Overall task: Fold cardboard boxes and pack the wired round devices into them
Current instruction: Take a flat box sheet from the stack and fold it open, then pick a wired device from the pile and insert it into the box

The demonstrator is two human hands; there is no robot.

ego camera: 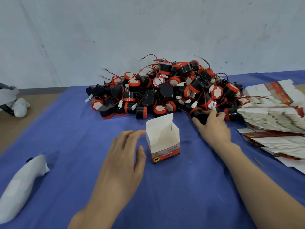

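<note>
Right grip (pixel 213 128) round device (pixel 200 115), pile (pixel 165 90) behind

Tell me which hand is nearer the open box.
Left. The left hand lies just left of the box, fingers by its wall; the right hand grips a device at the pile, farther back-right.

Head-worn view, forward and down.
</note>
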